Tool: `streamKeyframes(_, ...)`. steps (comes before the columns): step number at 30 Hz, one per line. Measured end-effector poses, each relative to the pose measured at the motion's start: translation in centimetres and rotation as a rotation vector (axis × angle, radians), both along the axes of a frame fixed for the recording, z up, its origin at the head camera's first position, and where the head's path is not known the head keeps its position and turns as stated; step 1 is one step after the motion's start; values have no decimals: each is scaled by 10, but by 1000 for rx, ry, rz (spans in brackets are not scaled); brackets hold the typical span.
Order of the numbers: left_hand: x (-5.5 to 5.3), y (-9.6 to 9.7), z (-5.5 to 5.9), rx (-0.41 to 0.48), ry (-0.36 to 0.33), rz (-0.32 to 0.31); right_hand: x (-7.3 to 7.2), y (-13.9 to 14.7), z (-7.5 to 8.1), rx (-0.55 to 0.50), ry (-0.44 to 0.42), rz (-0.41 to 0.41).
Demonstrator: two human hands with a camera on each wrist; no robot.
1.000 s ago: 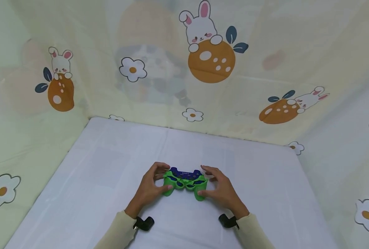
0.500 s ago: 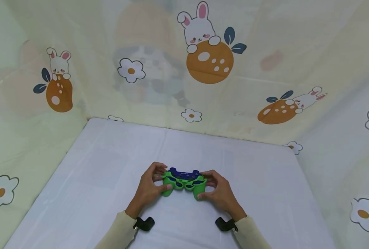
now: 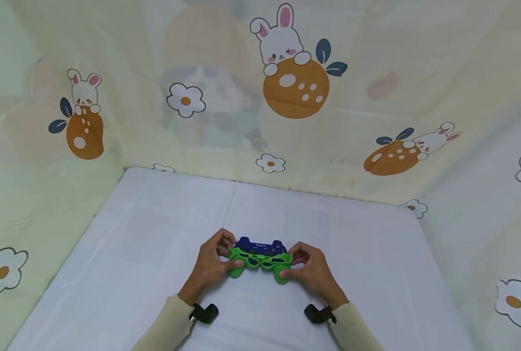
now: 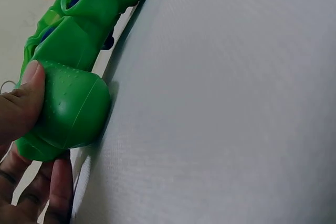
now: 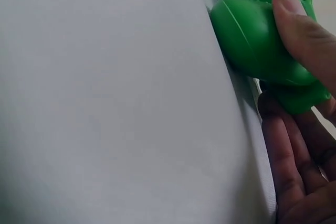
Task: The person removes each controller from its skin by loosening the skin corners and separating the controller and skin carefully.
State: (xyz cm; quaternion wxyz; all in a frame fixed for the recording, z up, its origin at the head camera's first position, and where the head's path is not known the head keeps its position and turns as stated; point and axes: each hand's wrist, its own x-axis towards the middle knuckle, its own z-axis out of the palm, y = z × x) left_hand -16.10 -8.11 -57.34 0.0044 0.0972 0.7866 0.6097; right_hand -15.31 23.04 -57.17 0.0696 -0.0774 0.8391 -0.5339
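A dark blue Sony game controller (image 3: 261, 248) lies near the middle of the white table, partly inside a green rubbery cover (image 3: 283, 274). The blue top with its buttons shows beyond the cover's far edge, while both handles are wrapped in green. My left hand (image 3: 212, 259) pinches the cover's left side, thumb on the handle and fingers at the upper corner. On the other side my right hand (image 3: 316, 273) does the same, its fingers curled at the upper right corner. In the left wrist view, blue shows through openings in the cover (image 4: 71, 108).
The white-covered table (image 3: 155, 209) has a cloth wall (image 3: 225, 48) behind it and more cloth at both sides, printed with rabbits, oranges and flowers. Each wrist carries a black camera, the left one (image 3: 205, 313) and the right one (image 3: 317, 314).
My right fingers have come in from beside the controller onto the cover's upper right corner. The cover's far edge has been drawn toward me, so more of the blue face shows.
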Motion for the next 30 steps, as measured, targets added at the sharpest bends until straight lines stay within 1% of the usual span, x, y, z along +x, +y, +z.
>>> streamKeyframes(5, -1, 0, 0, -28, 22, 0, -3, 1, 1, 2, 17, 27)
streamKeyframes(8, 1, 1, 0, -45, 11, 4, -3, 1, 3, 46, 13, 31)
streamKeyframes(12, 4, 1, 0, -75, -2, 23, -2, 0, 7, 114, 7, 12)
streamKeyframes(14, 7, 0, 1, -100, -3, 36, -2, -1, 9, 117, 14, -6)
streamKeyframes(17, 12, -1, 3, -140, 9, 66, -3, -4, 14, 94, 56, -33)
streamKeyframes(20, 19, -5, 5, -152, 16, 105, -6, -11, 23, 69, 111, -39)
streamKeyframes(23, 25, -8, 6, -146, 20, 135, -11, -23, 35, 57, 139, 0)
streamKeyframes(27, 33, -8, 9, -174, 31, 145, -21, -43, 45, 38, 137, 102)
streamKeyframes(30, 37, -7, 11, -200, 34, 155, -30, -56, 48, 30, 129, 182)
